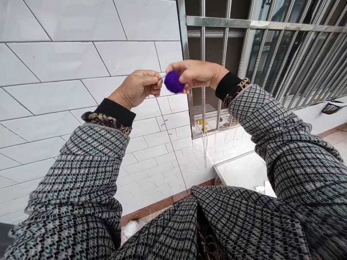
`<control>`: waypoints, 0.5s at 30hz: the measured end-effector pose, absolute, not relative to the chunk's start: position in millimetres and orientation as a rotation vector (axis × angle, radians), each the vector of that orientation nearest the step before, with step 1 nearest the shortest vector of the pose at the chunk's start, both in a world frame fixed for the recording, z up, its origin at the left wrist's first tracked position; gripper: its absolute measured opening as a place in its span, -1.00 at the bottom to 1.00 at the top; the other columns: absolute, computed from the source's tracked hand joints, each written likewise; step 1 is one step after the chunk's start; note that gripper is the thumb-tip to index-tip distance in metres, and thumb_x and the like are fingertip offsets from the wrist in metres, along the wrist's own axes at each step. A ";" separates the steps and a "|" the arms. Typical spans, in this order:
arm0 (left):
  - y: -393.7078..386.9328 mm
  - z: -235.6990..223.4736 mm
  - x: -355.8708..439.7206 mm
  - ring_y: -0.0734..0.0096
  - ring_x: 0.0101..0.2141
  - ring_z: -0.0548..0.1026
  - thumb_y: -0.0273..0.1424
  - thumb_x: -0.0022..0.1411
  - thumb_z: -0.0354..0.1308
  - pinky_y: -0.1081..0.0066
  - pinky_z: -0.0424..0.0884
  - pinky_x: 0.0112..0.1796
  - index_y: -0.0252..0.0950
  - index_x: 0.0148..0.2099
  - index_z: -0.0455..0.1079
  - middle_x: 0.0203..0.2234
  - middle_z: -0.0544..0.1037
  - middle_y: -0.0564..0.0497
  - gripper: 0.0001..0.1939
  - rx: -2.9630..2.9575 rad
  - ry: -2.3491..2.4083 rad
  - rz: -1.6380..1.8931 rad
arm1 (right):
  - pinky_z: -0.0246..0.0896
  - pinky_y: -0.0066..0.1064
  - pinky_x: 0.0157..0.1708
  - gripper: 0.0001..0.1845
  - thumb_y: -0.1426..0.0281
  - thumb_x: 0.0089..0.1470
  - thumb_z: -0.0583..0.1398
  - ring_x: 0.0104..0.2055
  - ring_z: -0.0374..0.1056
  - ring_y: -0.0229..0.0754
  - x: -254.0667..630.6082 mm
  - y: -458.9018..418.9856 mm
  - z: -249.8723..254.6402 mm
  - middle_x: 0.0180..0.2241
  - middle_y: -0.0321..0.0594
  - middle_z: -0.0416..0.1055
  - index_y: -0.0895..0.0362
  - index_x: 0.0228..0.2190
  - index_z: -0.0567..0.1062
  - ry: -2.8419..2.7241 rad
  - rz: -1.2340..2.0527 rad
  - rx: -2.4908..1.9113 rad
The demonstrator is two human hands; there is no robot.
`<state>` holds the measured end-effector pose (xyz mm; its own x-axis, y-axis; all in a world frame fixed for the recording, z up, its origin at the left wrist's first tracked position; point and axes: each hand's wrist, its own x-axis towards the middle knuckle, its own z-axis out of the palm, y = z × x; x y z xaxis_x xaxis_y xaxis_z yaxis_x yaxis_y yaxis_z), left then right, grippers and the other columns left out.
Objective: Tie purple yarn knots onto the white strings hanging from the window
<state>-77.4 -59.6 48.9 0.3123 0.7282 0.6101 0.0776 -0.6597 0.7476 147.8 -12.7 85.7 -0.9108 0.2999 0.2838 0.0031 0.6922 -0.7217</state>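
Two hands raised together at a small purple ball of yarn.

Right hand (196, 74) closes its fingertips on the purple yarn ball (173, 82) from above and holds it in the air. Left hand (139, 87) is just beside it, with the fingers pinched together close to the ball, on a thin strand which I can hardly see. Both arms wear checked grey sleeves (81, 180). Behind the hands is a white tiled wall (67, 61), and to the right a window with metal bars (225, 47).

Yarn ball (173, 82) between both hands
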 end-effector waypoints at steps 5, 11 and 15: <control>-46.3 26.5 -70.4 0.60 -0.62 0.20 -0.48 0.23 0.18 0.46 0.27 -0.49 -0.31 -0.49 0.29 -0.60 0.22 0.10 -0.76 1.829 0.610 1.291 | 0.33 -0.70 -0.43 -0.93 0.43 0.47 0.05 -0.45 0.38 -0.48 129.3 -27.6 100.4 -0.33 -0.39 0.39 0.15 -0.09 0.19 -1.733 1.247 0.081; -65.1 12.4 -48.5 0.56 -0.62 0.19 -0.48 0.19 0.15 0.47 0.24 -0.54 -0.33 -0.47 0.34 -0.63 0.18 0.09 -0.82 1.885 0.579 1.065 | 0.12 -0.64 -0.59 -0.73 0.64 0.22 0.18 -0.50 0.26 -0.45 130.1 -28.9 100.3 -0.26 -0.33 0.35 0.15 -0.16 0.23 -1.932 0.388 -0.532; -68.6 22.4 -61.3 0.57 -0.62 0.17 -0.51 0.20 0.16 0.45 0.22 -0.53 -0.33 -0.51 0.32 -0.64 0.15 0.08 -0.78 1.956 0.624 0.999 | 0.21 -0.58 -0.49 -0.65 0.66 0.11 0.28 -0.46 0.32 -0.37 150.8 -18.8 83.0 -0.35 -0.32 0.41 0.23 -0.07 0.41 -2.589 0.116 -1.011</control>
<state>-61.3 -68.6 22.4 0.5601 0.7181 0.4130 0.0562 -0.5304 0.8459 150.8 -18.8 83.0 -0.6805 0.6695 0.2979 0.6401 0.7410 -0.2032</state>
